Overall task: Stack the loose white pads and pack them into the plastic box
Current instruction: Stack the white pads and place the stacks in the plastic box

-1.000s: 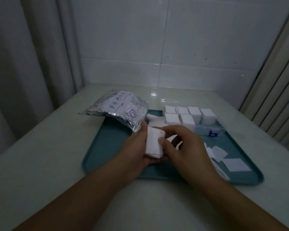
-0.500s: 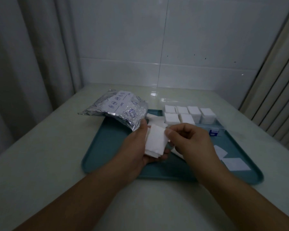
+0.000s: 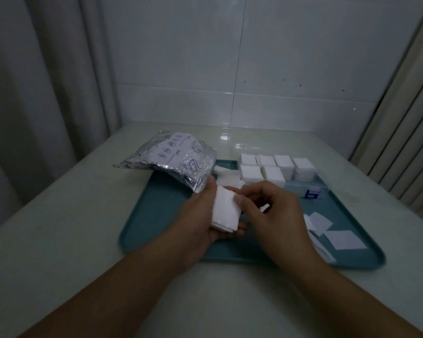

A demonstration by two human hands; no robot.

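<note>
My left hand (image 3: 200,217) grips a small stack of white pads (image 3: 226,211) above the teal tray (image 3: 156,215), thumb on top and fingers under it. My right hand (image 3: 271,208) is beside the stack with fingers curled, its thumb pressing the stack's right edge. The clear plastic box (image 3: 315,185) stands at the tray's far right and holds several stacks of white pads (image 3: 266,168). Loose white pads (image 3: 344,240) lie on the tray's right part, some hidden by my right hand.
A crumpled silver foil bag (image 3: 178,158) lies over the tray's far left corner. More loose pads (image 3: 227,178) sit between bag and box. A tiled wall stands behind the table, curtains hang left and right.
My right hand has lifted from the loose pads on the tray up to the stack's right edge. The left hand has kept the stack almost still.
</note>
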